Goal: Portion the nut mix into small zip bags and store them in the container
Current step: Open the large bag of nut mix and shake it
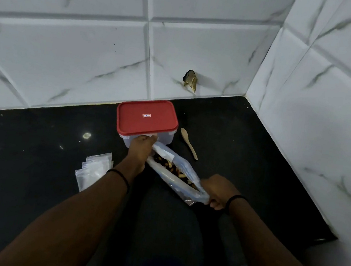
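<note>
Head camera looks down on a large clear bag of nut mix [175, 173], lying on the black countertop [31, 157] and stretched between both hands, its mouth pulled wide so the brown and dark nuts show inside. The left hand [142, 148] has its fingers curled tight around the far end of the bag's rim, right up against the container. The right hand [218, 192] is closed on the near end of the rim, thumb and fingers bunching the plastic. A dark band sits on each wrist.

Just behind the left hand stands the clear container [146, 142], its red lid [146, 117] on, with a small sticker in the middle. To the right of it, apart from the bag, a wooden spoon [189, 142] lies flat on the counter, bowl toward the wall. On the left, beside the left forearm, is a loose stack of small zip bags [94, 171], all flat.

White marble-veined tiles [69, 50] line the two walls meeting at the corner, and one tile on the back wall has a chipped hole [191, 81] near its base.
</note>
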A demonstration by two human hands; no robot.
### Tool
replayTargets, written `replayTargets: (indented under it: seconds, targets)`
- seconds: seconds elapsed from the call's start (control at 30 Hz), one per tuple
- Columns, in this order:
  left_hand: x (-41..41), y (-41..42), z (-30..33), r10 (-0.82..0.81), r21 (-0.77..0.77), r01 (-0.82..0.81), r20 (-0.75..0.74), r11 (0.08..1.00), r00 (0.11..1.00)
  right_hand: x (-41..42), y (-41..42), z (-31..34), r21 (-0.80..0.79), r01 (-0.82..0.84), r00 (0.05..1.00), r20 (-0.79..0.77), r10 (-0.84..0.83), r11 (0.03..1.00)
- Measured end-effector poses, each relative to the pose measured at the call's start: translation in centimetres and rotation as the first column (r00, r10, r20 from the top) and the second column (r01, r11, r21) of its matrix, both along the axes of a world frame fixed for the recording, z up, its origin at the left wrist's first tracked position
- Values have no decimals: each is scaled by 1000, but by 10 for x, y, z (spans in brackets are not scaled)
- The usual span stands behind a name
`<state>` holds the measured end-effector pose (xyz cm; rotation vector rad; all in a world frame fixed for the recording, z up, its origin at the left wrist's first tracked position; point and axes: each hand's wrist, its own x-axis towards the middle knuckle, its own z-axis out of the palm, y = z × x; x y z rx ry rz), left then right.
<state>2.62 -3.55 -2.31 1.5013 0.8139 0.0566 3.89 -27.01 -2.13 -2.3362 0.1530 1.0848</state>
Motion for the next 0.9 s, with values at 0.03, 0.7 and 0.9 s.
replayTargets:
  seconds: [0.03, 0.7, 0.9]
  targets:
    - [1, -1, -3, -32, 40, 32, 2, 999, 999, 1, -1, 1, -37, -76, 997, 9, 76, 996]
    - [-41, -30, -16, -72, 207, 116, -210, 971, 975, 22, 28, -12, -71, -131, 708, 692, 143, 989]
    - [-34, -42, -22, -137, 245, 181, -188, 953, 973, 24, 32, -15, -10, -149, 730, 673, 117, 989]
